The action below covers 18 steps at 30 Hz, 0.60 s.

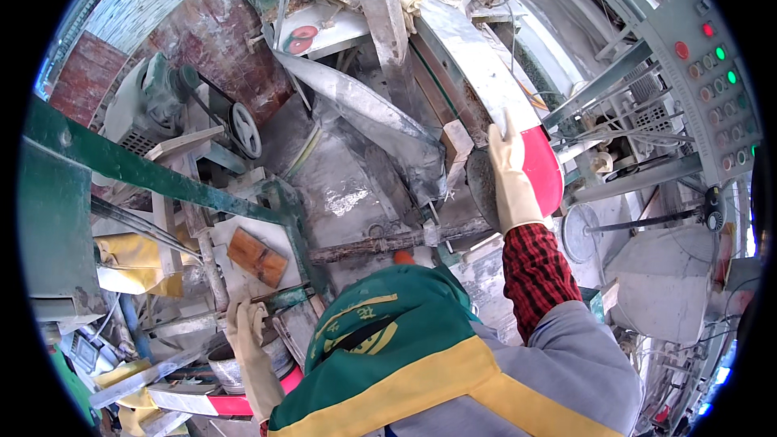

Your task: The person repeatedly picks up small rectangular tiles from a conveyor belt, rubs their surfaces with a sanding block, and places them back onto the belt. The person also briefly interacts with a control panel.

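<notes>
My right hand (511,178), in a cream rubber glove, reaches forward onto a long machine cover (477,65), white with a red rounded end. Its fingers lie stretched along the cover's edge. Beside that hand are a dark round disc (483,186), partly hidden by the glove, and a worn wooden block (456,146). My left hand (244,336), gloved alike, is at the lower left with bent fingers apart, near a metal bar. Next to it stand a grimy bucket (227,368) and a second red and white cover (231,405). I see nothing held in either hand.
A green frame beam (154,170) crosses the left side, by a motor (146,105) and a handwheel (245,131). A grey metal chute (364,113) runs through the middle. At right are a control panel (712,81) with lit buttons and a fan (581,232). A brown tile (256,257) lies left.
</notes>
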Motion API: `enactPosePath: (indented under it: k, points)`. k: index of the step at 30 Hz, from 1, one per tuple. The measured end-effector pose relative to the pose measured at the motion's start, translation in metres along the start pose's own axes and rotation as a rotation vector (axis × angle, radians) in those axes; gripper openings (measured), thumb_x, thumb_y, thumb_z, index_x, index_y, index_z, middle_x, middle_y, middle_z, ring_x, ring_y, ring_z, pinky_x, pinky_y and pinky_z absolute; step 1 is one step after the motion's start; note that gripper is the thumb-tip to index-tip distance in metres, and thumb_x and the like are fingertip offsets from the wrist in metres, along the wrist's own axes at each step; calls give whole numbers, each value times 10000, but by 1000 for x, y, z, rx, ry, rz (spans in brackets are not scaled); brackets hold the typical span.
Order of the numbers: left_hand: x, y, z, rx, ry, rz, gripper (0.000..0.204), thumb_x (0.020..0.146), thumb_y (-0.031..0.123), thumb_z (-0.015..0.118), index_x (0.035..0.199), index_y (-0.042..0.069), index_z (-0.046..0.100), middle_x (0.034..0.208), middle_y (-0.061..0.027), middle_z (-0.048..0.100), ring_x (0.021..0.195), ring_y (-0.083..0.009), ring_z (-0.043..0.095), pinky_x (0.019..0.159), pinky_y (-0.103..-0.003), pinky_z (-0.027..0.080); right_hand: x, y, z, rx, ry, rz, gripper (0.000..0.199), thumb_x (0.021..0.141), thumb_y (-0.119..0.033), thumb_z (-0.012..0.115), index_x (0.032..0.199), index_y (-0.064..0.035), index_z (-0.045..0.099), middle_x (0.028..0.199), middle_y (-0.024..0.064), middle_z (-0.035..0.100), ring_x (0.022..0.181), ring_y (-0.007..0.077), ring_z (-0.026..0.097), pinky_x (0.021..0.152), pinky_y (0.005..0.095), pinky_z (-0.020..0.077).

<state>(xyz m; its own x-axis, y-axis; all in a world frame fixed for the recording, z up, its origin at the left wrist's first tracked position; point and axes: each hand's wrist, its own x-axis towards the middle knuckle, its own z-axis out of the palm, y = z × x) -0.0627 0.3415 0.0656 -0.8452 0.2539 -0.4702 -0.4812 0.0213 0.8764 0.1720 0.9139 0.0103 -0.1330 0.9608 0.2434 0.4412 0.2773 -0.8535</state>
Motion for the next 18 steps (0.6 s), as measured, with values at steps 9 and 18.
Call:
enactPosePath:
  k: [9,18]
  points:
    - [-22,-10,-222,1018,1216,111,935,809,515,721,1435,-69,345,1438,-304,406,1322,-402,423,1132,-419,314,-129,-51,73,61,-624,-33,380,903,-79,611,1279,-23,602,1221,117,654,1152,194,600,1003,299,445]
    - [-36,-14,-307,850,1323,-314,1141,651,695,734,1475,33,304,1336,-255,514,1242,-396,499,1060,-433,403,-172,-46,96,217,-1091,59,366,946,-47,570,1303,31,554,1244,146,633,1150,205,594,1006,283,428]
